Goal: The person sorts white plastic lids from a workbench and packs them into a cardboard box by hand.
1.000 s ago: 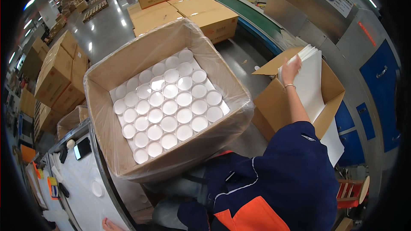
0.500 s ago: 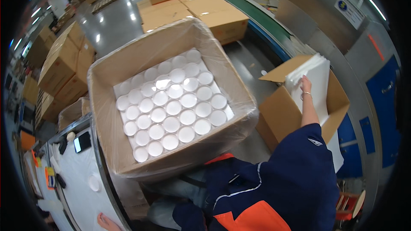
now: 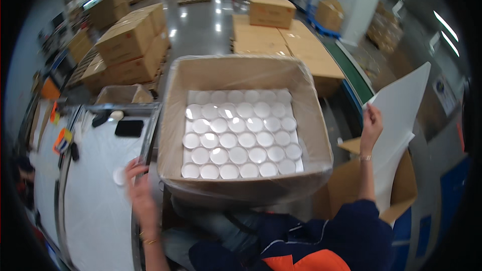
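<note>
My right hand pinches the edge of a large white sheet, which stands up out of an open carton at the right. More white sheets are in that carton. In front of me is a big cardboard box lined with clear plastic. Rows of round white lid-like pieces lie inside it on a white sheet. My left hand is over the worktable's edge, left of the box, blurred but with fingers apart and nothing visible in them. Beside its fingertips, a round white piece lies on the table.
The white worktable on the left carries a black phone and an orange-yellow tool. Stacked cartons stand behind at left, others beyond the box. A green conveyor runs at the far right.
My right hand has lifted a white sheet partly up out of the carton. My left hand has come up and forward along the table's edge. The view has turned.
</note>
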Tool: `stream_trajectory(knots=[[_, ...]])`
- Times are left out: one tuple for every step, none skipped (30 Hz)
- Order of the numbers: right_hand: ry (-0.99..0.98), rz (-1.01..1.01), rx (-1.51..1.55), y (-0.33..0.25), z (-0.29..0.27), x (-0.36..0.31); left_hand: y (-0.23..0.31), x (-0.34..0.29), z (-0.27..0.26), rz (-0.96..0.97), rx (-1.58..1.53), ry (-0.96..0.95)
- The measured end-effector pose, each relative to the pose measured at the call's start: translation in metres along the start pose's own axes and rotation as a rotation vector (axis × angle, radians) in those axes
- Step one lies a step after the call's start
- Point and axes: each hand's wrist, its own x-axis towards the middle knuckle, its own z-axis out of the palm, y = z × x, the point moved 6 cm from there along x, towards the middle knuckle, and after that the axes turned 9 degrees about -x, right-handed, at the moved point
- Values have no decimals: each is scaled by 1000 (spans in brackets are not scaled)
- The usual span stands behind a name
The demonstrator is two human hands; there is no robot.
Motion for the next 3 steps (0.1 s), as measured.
stream_trajectory(knots=[[-86, -26, 86, -27, 21, -13, 23, 6, 40, 17, -189, -121], [-191, -83, 135, -54, 35, -25, 51, 11, 75, 101, -186, -256], [-293, -140, 180, -79, 45, -39, 52, 12, 68, 107, -181, -204]])
